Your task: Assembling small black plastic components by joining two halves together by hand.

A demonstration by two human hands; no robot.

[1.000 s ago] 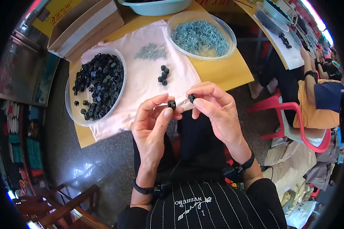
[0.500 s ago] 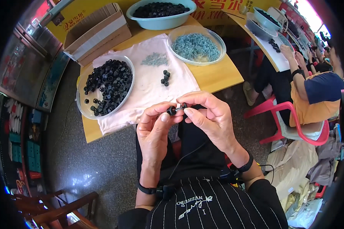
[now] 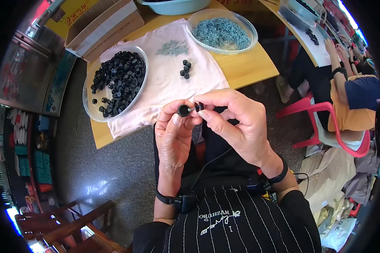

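In front of my lap my left hand [image 3: 172,135] pinches a small round black plastic cap [image 3: 183,110]. My right hand [image 3: 240,122] holds a second small black piece [image 3: 199,106] between thumb and forefinger. A thin metal screw [image 3: 191,109] spans the short gap between the two pieces. Beyond my hands, several finished-looking black pieces [image 3: 185,69] lie clustered on a pale pink cloth [image 3: 160,78]. A loose little heap of screws [image 3: 172,48] rests farther back on that cloth.
A clear bowl [image 3: 85,103] of black parts stands left on the wooden table [image 3: 249,67], a clear bowl [image 3: 227,51] of screws at the back right. Behind are a cardboard box [image 3: 101,38] and a pale blue basin [image 3: 177,7]. To the right, a person sits on a pink chair [image 3: 331,109].
The view has shifted, so the table sits higher in it. The black cap in my left hand has turned its round face more toward me. Both hands keep their pinch.
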